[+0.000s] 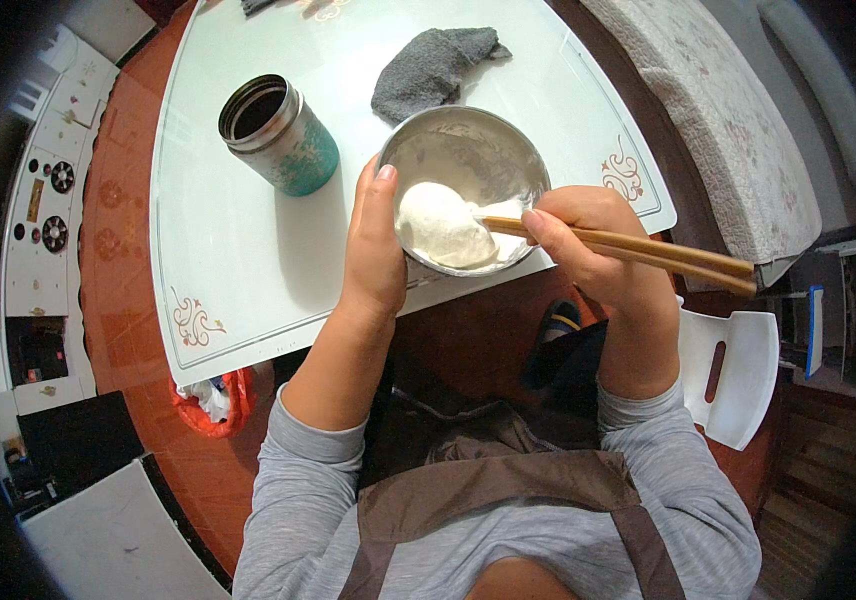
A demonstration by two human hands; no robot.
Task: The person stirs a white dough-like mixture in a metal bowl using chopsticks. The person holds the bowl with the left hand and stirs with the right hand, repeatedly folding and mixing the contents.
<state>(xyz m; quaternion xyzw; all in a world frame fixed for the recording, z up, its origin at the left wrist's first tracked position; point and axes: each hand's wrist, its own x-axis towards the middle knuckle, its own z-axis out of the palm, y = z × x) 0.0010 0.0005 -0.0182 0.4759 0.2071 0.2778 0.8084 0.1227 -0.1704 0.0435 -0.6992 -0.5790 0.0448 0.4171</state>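
Observation:
My left hand (378, 240) grips the left side of a metal bowl (465, 142), thumb at the rim. The bowl is tilted near the table's front edge. In it lies a smooth white mass like dough (443, 225), with more white stuff beside it and a thin smear on the inner wall. My right hand (585, 240) holds a pair of wooden chopsticks (668, 255) at the bowl's right side; their tips reach into the white mass. Behind the bowl lies a crumpled grey cloth (428, 71). An open, worn green metal container (285, 142) stands to the left.
The white table (248, 247) has patterned corners. A bin with a red bag (210, 420) stands below its front left corner. A white plastic chair (743, 375) is at the right, below a seat with a quilted cover (728, 127). White cabinets (45, 277) line the far left.

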